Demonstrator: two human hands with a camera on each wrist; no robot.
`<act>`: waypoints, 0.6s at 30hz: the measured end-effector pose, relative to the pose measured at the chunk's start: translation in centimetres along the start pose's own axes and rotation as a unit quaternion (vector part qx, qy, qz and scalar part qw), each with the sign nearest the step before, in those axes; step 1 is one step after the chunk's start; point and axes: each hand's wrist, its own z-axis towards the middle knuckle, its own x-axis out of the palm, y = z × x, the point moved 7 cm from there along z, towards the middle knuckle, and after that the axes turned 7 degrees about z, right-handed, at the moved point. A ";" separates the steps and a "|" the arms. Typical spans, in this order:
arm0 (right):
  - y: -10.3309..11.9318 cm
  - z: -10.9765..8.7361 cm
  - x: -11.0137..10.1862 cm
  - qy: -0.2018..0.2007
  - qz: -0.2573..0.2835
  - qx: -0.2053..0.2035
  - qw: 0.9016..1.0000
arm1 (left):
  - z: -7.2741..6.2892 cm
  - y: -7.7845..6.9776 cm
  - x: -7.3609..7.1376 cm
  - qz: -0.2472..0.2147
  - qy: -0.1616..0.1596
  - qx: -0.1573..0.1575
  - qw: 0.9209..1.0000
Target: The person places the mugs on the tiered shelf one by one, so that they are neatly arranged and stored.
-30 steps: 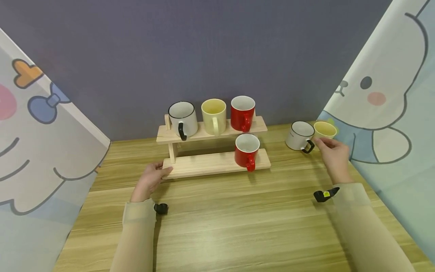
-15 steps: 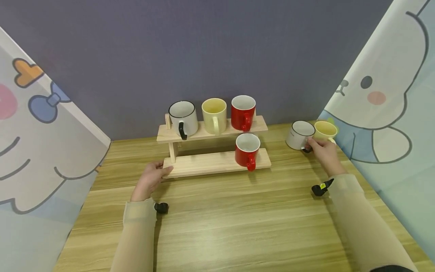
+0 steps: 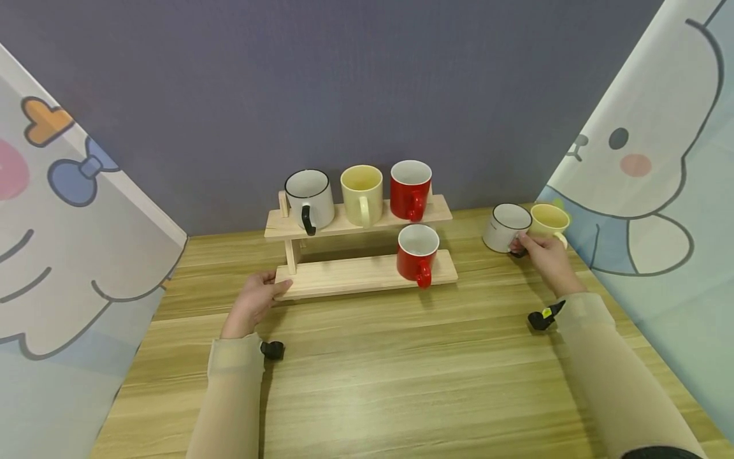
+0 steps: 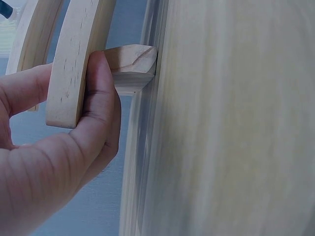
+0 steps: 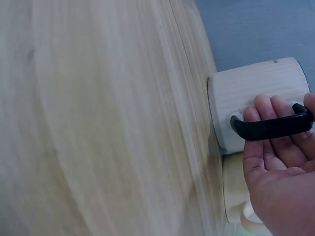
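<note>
At the right, my right hand (image 3: 549, 262) holds a white mug (image 3: 502, 231) with a black rim by its handle. In the right wrist view, several fingers go through the black handle (image 5: 268, 129); the mug stands upright on the table. A yellow mug (image 3: 548, 220) stands right beside it, partly behind my hand. My left hand (image 3: 255, 304) grips the left end of the lower board of a two-tier wooden rack (image 3: 344, 278). The left wrist view has that board end (image 4: 69, 83) pinched between thumb and fingers.
Along the rack's upper board stand a white mug (image 3: 316, 207) with a black handle, a yellow mug (image 3: 357, 207) and a red mug (image 3: 404, 201). Another red mug (image 3: 411, 263) sits on the lower board's right part. A grey wall (image 3: 367, 83) rises behind the table (image 3: 390, 370).
My right hand has moved left from beside the yellow mug and taken hold of the white mug's handle. The left hand stays on the rack.
</note>
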 end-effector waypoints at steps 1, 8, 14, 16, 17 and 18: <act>0.1 0.0 0.1 0.007 0.022 0.000 1.000 | 0.0 0.0 0.0 0.000 -0.001 -0.001 1.000; 0.8 -0.7 1.1 0.019 0.124 0.006 0.992 | 0.0 0.1 -0.1 0.001 -0.003 -0.010 1.000; 0.0 -1.2 1.3 -0.009 0.167 0.016 0.986 | 0.0 0.0 0.0 -0.010 0.000 -0.006 1.000; 0.1 -1.5 1.6 -0.010 0.194 0.018 0.981 | 0.0 0.0 0.1 -0.011 0.001 -0.005 1.000; 0.2 -1.7 1.9 -0.008 0.212 0.018 0.977 | 0.0 0.0 0.1 -0.010 0.001 -0.006 1.000; 0.3 -1.9 2.1 -0.005 0.228 0.018 0.973 | 0.0 0.1 0.1 -0.010 0.001 -0.007 1.000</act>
